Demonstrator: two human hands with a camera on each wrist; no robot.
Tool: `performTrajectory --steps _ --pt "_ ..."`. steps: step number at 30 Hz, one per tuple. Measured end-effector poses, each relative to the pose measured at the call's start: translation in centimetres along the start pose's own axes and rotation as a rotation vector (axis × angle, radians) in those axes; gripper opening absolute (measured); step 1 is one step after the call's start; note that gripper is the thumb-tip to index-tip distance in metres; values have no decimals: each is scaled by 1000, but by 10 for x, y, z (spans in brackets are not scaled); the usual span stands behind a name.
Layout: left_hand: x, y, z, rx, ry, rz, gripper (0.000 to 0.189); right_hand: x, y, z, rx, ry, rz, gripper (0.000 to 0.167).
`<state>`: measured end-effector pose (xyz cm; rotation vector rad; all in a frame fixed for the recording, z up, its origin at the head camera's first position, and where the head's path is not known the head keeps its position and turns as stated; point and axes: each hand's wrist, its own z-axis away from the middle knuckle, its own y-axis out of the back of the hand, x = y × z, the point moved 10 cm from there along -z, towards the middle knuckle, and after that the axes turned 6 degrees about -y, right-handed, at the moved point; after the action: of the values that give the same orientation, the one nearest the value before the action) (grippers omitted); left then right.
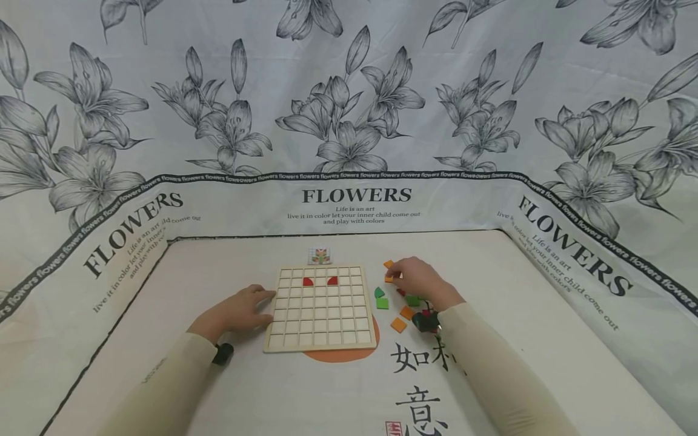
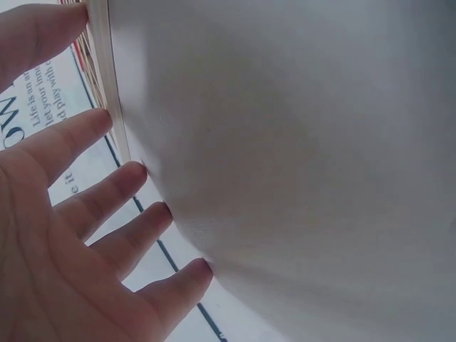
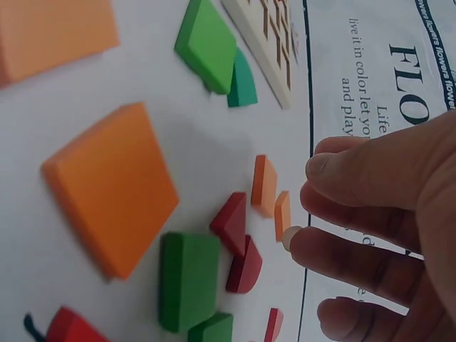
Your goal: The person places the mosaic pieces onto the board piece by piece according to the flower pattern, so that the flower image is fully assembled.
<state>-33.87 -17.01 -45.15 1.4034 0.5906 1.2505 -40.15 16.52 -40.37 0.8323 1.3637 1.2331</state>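
Observation:
A wooden grid board (image 1: 322,326) lies flat, with two red quarter-circle tiles (image 1: 308,281) in its upper part. My left hand (image 1: 243,310) is at the board's left edge, and its spread fingers (image 2: 78,139) touch that side. Right of the board, my right hand (image 1: 418,278) is over the loose tiles. In the right wrist view its fingertips are close to two small orange tiles (image 3: 264,187), and no tile shows between thumb and fingers. Nearer to that camera lie a large-looking orange square tile (image 3: 110,189), red tiles (image 3: 231,222) and a dark green tile (image 3: 189,281).
A small patterned card (image 1: 319,256) lies behind the board. Light green (image 1: 382,303) and teal (image 1: 379,292) tiles sit off its right side. Beneath the board's front shows an orange printed circle (image 1: 339,357). A flower-printed curtain (image 1: 349,206) encloses the back and sides.

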Motion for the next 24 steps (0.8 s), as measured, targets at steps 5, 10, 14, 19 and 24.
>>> performTrajectory --steps 5,10,14,19,24 --pt "0 0 1 2 -3 -6 65 13 -7 1 -37 -59 -8 20" --pt "-1 0 0 5 -5 -14 65 19 -7 4 -38 -63 14 17" --pt "-1 -1 -1 2 -1 -10 65 21 -7 6 -55 -53 22 15" --pt "-2 -2 0 9 -10 0 65 27 -14 7 -110 -100 -10 18" --pt "-2 -2 0 15 -12 1 65 30 -18 6 -121 -106 0 21"
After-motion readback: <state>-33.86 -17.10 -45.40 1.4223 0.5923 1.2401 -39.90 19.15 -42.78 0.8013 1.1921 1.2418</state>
